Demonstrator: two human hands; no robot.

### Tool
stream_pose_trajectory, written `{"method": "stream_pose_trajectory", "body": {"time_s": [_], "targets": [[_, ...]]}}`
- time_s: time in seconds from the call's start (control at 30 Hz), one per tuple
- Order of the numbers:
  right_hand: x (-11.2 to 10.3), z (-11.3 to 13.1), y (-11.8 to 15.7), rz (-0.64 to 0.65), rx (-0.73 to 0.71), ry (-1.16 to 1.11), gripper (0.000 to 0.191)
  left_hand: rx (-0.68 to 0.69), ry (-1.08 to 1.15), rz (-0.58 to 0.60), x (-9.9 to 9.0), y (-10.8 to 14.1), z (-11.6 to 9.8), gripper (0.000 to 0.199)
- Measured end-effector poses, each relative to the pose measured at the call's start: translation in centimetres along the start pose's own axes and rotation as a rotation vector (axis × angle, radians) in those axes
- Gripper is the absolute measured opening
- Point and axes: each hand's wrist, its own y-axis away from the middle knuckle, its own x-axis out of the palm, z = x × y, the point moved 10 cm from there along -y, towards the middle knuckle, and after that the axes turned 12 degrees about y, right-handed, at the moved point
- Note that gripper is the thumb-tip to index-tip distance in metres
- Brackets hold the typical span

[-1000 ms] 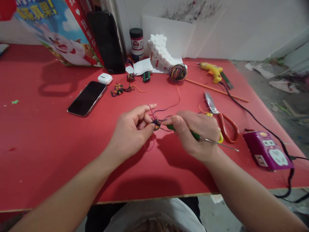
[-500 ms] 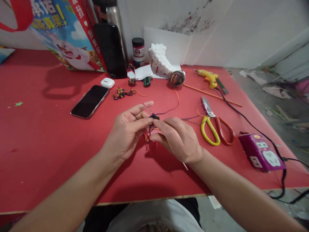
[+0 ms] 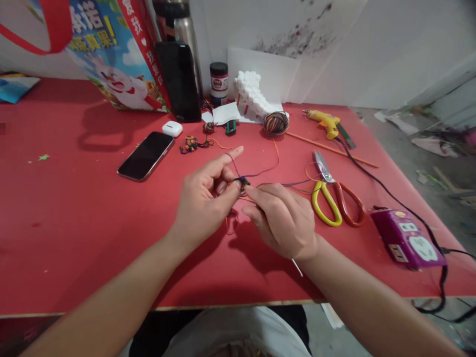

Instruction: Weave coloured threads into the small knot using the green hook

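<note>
My left hand pinches a small dark crochet piece between thumb and fingers, its index finger stretched out with yarn over it. Close on its right, my right hand is closed around a thin metal crochet hook, whose rear end sticks out below the palm. The hook's tip is hidden at the piece. A multicoloured yarn ball lies beyond the hands, and a strand runs from it to the work. Loose orange and purple yarn ends hang below the fingers.
Scissors with yellow and red handles lie to the right, strands by their blades. Further around are a purple power socket box, a yellow glue gun, a phone, a white earphone case and a finished crochet scrap.
Both hands appear slightly further right, partly because the view has shifted. My left index finger has lifted, drawing the yarn up, and the hook tip seen earlier is now hidden.
</note>
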Motion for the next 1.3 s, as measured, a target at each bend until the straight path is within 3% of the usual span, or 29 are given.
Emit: {"method": "stream_pose_trajectory", "body": {"time_s": [0.27, 0.5, 0.67, 0.8, 0.87, 0.97, 1.13, 1.3], "targets": [[-0.8, -0.7, -0.5, 0.049, 0.052, -0.129, 0.017, 0.083, -0.143, 0.039, -0.2, -0.2, -0.3, 0.062], [-1.0, -2.5, -0.5, 0.082, 0.291, -0.344, 0.021, 0.131, -0.198, 0.042, 0.0, 0.1, -1.1, 0.053], [0.2, -5.7, 0.8, 0.108, 0.648, -0.530, 0.033, 0.037, -0.079, 0.093, -0.1, -0.3, -0.5, 0.051], [3.5, -8.2, 2.8, 0.120, 1.005, -0.949, 0.041, -0.057, 0.086, 0.158, 0.1, -0.5, 0.4, 0.051], [4.9, -8.2, 3.2, 0.148, 1.097, -1.122, 0.046, -0.094, 0.169, 0.155, 0.1, -0.4, 0.9, 0.047], [5.8, -7.4, 3.0, 0.192, 1.104, -1.279, 0.048, -0.159, 0.300, 0.161, 0.5, -0.2, 1.7, 0.047], [5.2, -6.5, 2.4, 0.149, 1.004, -1.336, 0.040, -0.208, 0.395, 0.141, 1.0, 0.2, 2.2, 0.050], [5.8, -7.0, 3.1, 0.138, 1.111, -1.274, 0.044, -0.153, 0.388, 0.061, 0.2, 0.0, 1.5, 0.045]]}}
